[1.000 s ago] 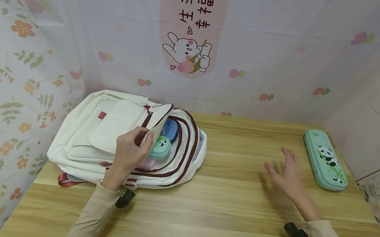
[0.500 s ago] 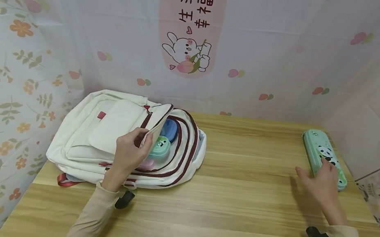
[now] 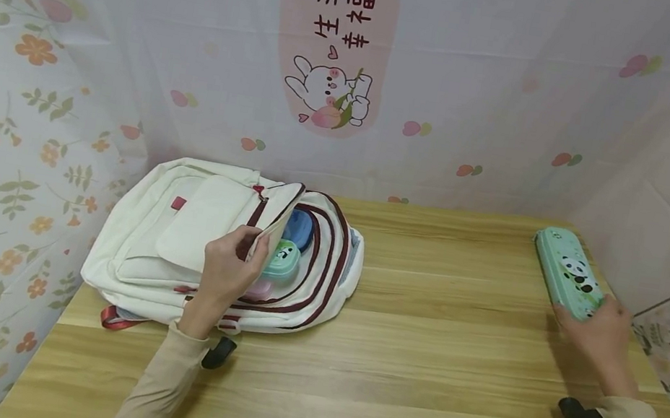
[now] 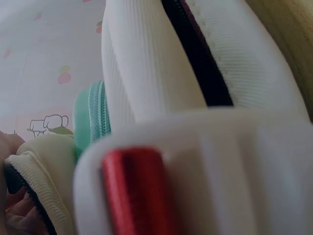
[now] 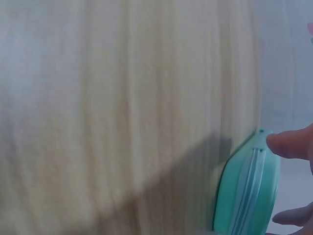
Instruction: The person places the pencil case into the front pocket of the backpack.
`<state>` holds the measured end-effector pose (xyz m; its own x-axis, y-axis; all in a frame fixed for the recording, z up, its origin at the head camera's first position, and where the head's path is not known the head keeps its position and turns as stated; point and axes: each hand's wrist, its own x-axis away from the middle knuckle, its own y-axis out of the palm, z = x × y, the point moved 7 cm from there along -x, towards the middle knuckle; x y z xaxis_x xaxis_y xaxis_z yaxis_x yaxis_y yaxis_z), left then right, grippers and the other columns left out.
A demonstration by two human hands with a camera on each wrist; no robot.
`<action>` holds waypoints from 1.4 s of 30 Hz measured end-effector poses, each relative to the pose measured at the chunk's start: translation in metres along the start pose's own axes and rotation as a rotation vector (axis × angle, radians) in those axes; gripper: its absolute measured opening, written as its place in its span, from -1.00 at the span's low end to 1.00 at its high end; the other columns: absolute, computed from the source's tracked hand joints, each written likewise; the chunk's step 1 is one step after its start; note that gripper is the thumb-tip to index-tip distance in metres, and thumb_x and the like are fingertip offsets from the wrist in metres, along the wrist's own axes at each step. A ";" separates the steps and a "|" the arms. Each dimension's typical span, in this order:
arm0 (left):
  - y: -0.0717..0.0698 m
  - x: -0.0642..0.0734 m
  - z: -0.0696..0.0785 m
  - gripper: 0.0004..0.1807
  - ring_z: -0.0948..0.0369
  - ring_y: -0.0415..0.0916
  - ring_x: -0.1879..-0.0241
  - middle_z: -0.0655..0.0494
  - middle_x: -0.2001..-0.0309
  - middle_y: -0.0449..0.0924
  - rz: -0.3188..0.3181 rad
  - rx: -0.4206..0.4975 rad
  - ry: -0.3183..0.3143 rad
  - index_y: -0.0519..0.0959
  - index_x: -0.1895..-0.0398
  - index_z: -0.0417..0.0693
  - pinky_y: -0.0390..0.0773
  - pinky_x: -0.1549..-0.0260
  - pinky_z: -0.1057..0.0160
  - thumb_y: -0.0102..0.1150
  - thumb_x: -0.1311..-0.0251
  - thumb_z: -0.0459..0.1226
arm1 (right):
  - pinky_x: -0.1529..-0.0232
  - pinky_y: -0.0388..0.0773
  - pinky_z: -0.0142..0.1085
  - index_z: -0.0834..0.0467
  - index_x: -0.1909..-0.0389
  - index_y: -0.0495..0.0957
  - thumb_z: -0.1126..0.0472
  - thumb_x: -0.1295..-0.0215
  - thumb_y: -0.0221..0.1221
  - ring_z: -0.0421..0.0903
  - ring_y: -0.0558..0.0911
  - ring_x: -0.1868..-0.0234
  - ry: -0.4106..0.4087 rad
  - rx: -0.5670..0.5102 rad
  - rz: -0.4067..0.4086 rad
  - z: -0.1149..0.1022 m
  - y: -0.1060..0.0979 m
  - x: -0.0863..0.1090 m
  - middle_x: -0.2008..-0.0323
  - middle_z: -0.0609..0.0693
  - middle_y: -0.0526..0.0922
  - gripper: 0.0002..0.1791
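A white backpack [image 3: 189, 215] with dark red zipper trim lies on the left of the table, its compartment unzipped. My left hand [image 3: 232, 260] pinches the edge of its front flap [image 3: 277, 218] and holds it up; in the left wrist view, a zippered edge [image 4: 41, 196] of the fabric shows by the fingers. Inside sit a blue round item [image 3: 300, 229], a small mint case with a panda [image 3: 282, 261] and something pink [image 3: 259, 290]. At the far right, my right hand [image 3: 600, 339] grips the near end of a mint panda pencil case [image 3: 572, 268], thumb and fingers on opposite sides.
The wooden table [image 3: 400, 380] stretches between the backpack and the pencil case. A printed cloth backdrop [image 3: 477, 100] stands behind it, with floral cloth [image 3: 11, 136] on the left. A red strap loop [image 3: 120, 319] sticks out under the backpack.
My right hand has moved right, from beside the pencil case to its near end, and now grips it. The left hand keeps holding the flap in the same place.
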<state>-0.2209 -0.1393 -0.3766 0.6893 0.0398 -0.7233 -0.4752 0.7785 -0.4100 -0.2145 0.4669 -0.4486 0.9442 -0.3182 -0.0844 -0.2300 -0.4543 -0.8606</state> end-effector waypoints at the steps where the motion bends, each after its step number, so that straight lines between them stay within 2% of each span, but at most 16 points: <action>1: 0.000 0.000 0.000 -0.89 0.25 0.30 0.66 0.01 0.68 0.50 0.000 0.000 0.000 0.67 0.37 -0.31 0.27 0.61 0.44 0.31 -0.17 -0.37 | -0.05 0.22 0.40 0.79 -0.32 -0.09 0.03 -0.33 0.17 0.66 0.11 -0.20 0.008 -0.006 -0.011 0.002 0.000 -0.001 -0.19 0.84 0.05 0.01; 5: 0.000 0.001 0.000 -0.89 0.25 0.30 0.66 0.01 0.68 0.50 -0.005 0.001 -0.006 0.67 0.36 -0.31 0.26 0.61 0.44 0.31 -0.18 -0.37 | -0.10 0.18 0.37 0.79 -0.31 -0.08 0.04 -0.33 0.16 0.65 0.07 -0.23 0.034 -0.011 -0.028 0.008 0.000 -0.002 -0.17 0.82 0.08 -0.01; 11: -0.001 0.001 0.000 -0.88 0.25 0.31 0.66 -0.01 0.67 0.52 -0.005 0.006 -0.010 0.66 0.35 -0.32 0.28 0.61 0.45 0.31 -0.18 -0.37 | -0.10 0.19 0.33 0.76 -0.32 -0.07 0.07 -0.29 0.21 0.62 0.14 -0.18 0.080 -0.006 -0.012 0.015 0.005 -0.001 -0.14 0.77 0.15 0.00; 16: -0.001 0.001 0.000 -0.88 0.25 0.30 0.66 0.00 0.67 0.50 -0.007 0.008 -0.020 0.67 0.35 -0.32 0.27 0.61 0.44 0.31 -0.19 -0.37 | -0.10 0.23 0.33 0.75 -0.35 -0.08 0.01 -0.29 0.24 0.58 0.20 -0.15 0.150 0.001 -0.021 0.021 0.005 0.000 -0.16 0.75 0.15 0.05; 20: 0.000 0.001 0.000 -0.88 0.25 0.28 0.66 0.01 0.68 0.47 -0.010 0.006 -0.016 0.67 0.35 -0.31 0.25 0.62 0.44 0.31 -0.19 -0.36 | -0.02 0.30 0.29 0.75 -0.31 0.01 -0.07 -0.26 0.26 0.56 0.31 -0.07 0.171 0.016 -0.002 0.023 0.000 0.001 -0.13 0.76 0.23 0.07; 25: 0.000 0.001 0.000 -0.89 0.27 0.26 0.67 0.02 0.69 0.46 -0.004 0.008 -0.011 0.67 0.36 -0.31 0.24 0.63 0.44 0.30 -0.19 -0.37 | 0.14 0.28 0.18 0.71 -0.28 0.17 -0.14 -0.20 0.29 0.51 0.41 0.00 0.179 0.039 0.056 0.022 -0.007 0.000 -0.10 0.71 0.36 0.05; 31: 0.000 0.002 0.001 -0.89 0.27 0.26 0.67 0.02 0.69 0.46 0.001 0.003 -0.007 0.67 0.37 -0.31 0.25 0.63 0.43 0.30 -0.19 -0.38 | -0.03 0.25 0.25 0.65 -0.33 0.17 -0.14 -0.17 0.32 0.54 0.38 -0.10 0.197 0.029 0.083 0.021 -0.009 0.003 -0.15 0.72 0.35 0.07; 35: 0.001 0.002 0.001 -0.89 0.27 0.27 0.67 0.01 0.69 0.47 0.002 -0.001 -0.003 0.66 0.37 -0.31 0.25 0.63 0.43 0.30 -0.19 -0.38 | 0.03 0.26 0.22 0.63 -0.34 0.17 -0.14 -0.19 0.32 0.52 0.39 -0.09 0.150 0.020 0.073 0.008 -0.008 0.006 -0.16 0.69 0.36 0.05; 38: 0.000 0.003 0.001 -0.89 0.26 0.28 0.67 0.00 0.69 0.48 0.007 -0.005 -0.002 0.66 0.37 -0.31 0.26 0.63 0.42 0.30 -0.19 -0.37 | 0.13 0.28 0.13 0.62 -0.32 0.22 -0.12 -0.19 0.33 0.47 0.43 -0.04 0.086 0.003 0.075 -0.008 -0.007 0.008 -0.13 0.64 0.40 0.01; 42: 0.000 0.003 0.001 -0.88 0.24 0.29 0.67 -0.03 0.68 0.50 0.015 -0.012 0.000 0.66 0.36 -0.32 0.28 0.63 0.41 0.29 -0.19 -0.37 | 0.14 0.30 0.10 0.62 -0.29 0.25 -0.10 -0.18 0.34 0.44 0.46 -0.01 0.010 -0.003 0.079 -0.033 -0.005 0.012 -0.10 0.61 0.44 -0.02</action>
<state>-0.2182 -0.1384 -0.3781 0.6823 0.0516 -0.7293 -0.4922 0.7700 -0.4060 -0.2094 0.4376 -0.4285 0.9208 -0.3614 -0.1467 -0.3041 -0.4297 -0.8502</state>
